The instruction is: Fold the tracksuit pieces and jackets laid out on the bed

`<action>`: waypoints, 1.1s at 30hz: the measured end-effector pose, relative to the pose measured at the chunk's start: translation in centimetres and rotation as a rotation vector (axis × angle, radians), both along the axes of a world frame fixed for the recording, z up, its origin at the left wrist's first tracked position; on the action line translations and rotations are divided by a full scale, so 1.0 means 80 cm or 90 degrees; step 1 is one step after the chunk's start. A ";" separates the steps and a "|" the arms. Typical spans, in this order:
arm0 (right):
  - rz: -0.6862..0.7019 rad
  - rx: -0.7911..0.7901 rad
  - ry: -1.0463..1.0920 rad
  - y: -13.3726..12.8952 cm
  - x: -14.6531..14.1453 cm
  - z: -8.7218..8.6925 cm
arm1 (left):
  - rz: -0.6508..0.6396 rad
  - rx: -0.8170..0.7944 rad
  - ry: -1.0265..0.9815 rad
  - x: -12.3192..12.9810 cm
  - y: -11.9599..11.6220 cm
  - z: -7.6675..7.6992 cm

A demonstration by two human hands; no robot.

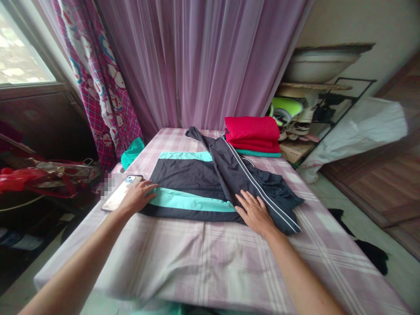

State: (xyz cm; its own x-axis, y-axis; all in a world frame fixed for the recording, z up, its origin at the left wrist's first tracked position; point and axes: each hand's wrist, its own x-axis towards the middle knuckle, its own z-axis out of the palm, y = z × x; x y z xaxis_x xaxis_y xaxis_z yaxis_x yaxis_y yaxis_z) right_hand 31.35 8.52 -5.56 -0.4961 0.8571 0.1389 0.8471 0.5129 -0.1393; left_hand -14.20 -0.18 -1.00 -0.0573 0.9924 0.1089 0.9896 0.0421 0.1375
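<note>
Head view: garment (210,181) lies under right hand (255,213), apparently touching left hand (136,197).

A plaid-covered table (203,262) carries black-and-turquoise clothing (187,175), 1 phone (118,194) and 1 red-and-teal folded stack (252,133).

No lettering, brand or number is readable on the phone (120,197) near the left edge of the surface (183,271), the dark clothes (188,175) on it, or the patterned curtain (100,87) beyond

Head-worn view, forward and down, over table (210,258)
</note>
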 end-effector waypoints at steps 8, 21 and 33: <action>0.000 -0.003 0.012 0.000 0.000 -0.001 | -0.034 0.009 -0.053 0.006 0.008 0.021; -0.012 -0.006 0.028 -0.002 -0.002 0.003 | 0.099 -0.121 -0.044 0.004 0.010 0.025; -0.037 -0.054 0.010 -0.005 -0.009 0.014 | -0.142 0.025 0.054 0.106 -0.013 -0.025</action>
State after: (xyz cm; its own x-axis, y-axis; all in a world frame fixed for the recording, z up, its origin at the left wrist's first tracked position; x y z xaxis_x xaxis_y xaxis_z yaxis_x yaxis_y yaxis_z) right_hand 30.62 8.12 -4.42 -0.4435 0.8933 0.0723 0.8725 0.4488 -0.1934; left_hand -5.74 -1.21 -2.99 0.1739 0.9743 0.1431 0.9819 -0.1827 0.0505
